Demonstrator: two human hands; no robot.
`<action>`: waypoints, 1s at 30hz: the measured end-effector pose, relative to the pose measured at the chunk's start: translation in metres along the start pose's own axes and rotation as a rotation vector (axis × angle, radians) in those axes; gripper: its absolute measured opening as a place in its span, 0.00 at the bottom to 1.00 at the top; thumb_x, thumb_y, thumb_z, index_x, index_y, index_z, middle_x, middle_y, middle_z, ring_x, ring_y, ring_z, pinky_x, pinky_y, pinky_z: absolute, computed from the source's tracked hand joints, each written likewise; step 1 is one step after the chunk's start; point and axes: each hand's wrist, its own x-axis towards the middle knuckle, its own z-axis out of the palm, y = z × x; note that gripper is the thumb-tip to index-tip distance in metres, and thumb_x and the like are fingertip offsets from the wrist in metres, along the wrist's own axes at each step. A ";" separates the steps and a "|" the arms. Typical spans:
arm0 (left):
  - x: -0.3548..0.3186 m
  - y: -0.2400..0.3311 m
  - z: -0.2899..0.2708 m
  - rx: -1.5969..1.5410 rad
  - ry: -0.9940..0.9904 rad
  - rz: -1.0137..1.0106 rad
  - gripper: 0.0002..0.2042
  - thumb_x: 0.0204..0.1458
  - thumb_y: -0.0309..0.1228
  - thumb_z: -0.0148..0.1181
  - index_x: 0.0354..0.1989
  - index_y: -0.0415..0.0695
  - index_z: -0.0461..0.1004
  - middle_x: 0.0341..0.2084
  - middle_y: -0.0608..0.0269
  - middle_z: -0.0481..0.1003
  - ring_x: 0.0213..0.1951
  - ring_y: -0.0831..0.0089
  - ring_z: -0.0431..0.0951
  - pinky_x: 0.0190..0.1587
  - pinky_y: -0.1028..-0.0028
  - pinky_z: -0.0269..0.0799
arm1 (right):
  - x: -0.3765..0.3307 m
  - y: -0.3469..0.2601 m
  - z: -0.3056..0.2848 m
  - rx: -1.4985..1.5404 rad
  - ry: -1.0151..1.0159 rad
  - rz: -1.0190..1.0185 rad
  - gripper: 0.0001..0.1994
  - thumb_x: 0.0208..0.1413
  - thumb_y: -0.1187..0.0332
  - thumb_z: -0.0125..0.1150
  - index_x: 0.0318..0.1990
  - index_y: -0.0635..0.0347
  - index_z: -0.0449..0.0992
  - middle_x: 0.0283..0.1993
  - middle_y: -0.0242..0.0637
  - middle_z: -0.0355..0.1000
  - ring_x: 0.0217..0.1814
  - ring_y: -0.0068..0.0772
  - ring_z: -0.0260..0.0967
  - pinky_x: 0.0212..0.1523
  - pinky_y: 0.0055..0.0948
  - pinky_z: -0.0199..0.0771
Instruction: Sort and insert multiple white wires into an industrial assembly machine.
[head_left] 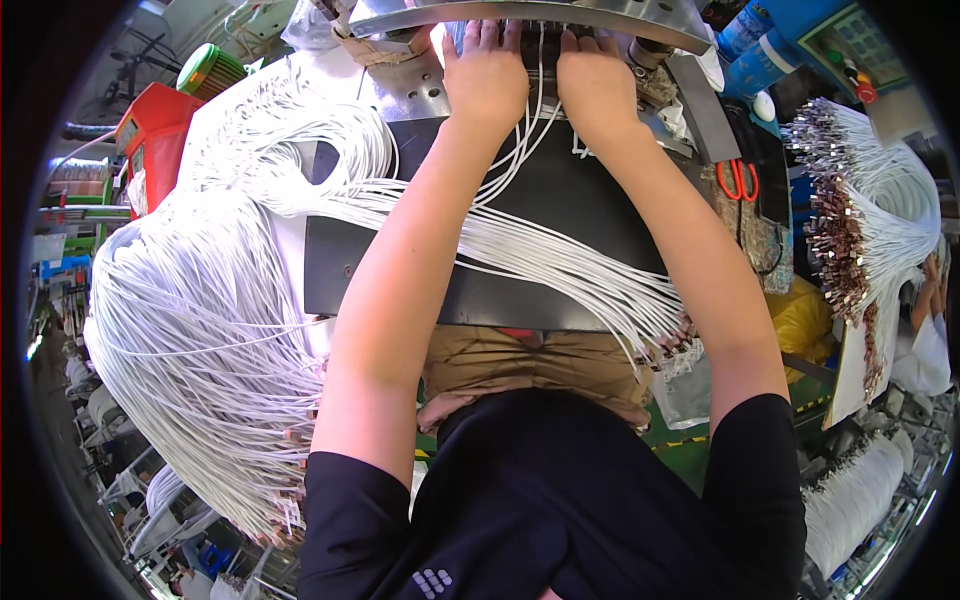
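Note:
Both my arms stretch forward to a metal machine [560, 12] at the top of the head view. My left hand [487, 75] lies with its fingers extended under the machine's curved front edge, which covers the fingertips. Beside it on the right, my right hand [597, 85] points the same way; its fingers are bent and their ends hidden. A single white cable [541, 75] runs up between the two hands into the machine. What the fingertips touch does not show. Under my forearms, a bundle of white cables [560, 262] with brown-and-silver ends crosses a black work plate [400, 290].
A large heap of white cables [190, 330] hangs at the left, beside a red box [160, 135]. Red-handled scissors [738, 180] lie at the right. Another cable bundle [890, 190] and a person in white [925, 355] are further right. Blue containers [760, 60] stand behind.

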 end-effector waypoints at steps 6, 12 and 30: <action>-0.029 0.005 -0.075 -0.334 -0.136 -0.144 0.18 0.59 0.32 0.55 0.57 0.41 0.72 0.59 0.48 0.69 0.62 0.51 0.68 0.62 0.61 0.66 | -0.023 0.020 -0.053 0.306 -0.109 0.086 0.15 0.63 0.65 0.57 0.53 0.61 0.76 0.41 0.44 0.78 0.49 0.47 0.75 0.48 0.37 0.75; -0.203 0.017 -0.256 -2.144 -0.930 -1.036 0.18 0.64 0.40 0.57 0.36 0.33 0.77 0.30 0.50 0.80 0.35 0.62 0.81 0.41 0.66 0.77 | -0.230 0.114 -0.156 0.547 0.545 0.847 0.11 0.68 0.71 0.48 0.40 0.67 0.77 0.35 0.34 0.74 0.34 0.25 0.69 0.38 0.25 0.71; -0.288 0.000 -0.220 -1.320 -0.030 -1.745 0.09 0.67 0.33 0.53 0.43 0.40 0.74 0.39 0.62 0.79 0.40 0.72 0.80 0.44 0.70 0.77 | -0.494 0.042 -0.094 0.512 -0.794 0.453 0.23 0.48 0.62 0.69 0.52 0.55 0.73 0.55 0.47 0.72 0.67 0.69 0.58 0.69 0.61 0.55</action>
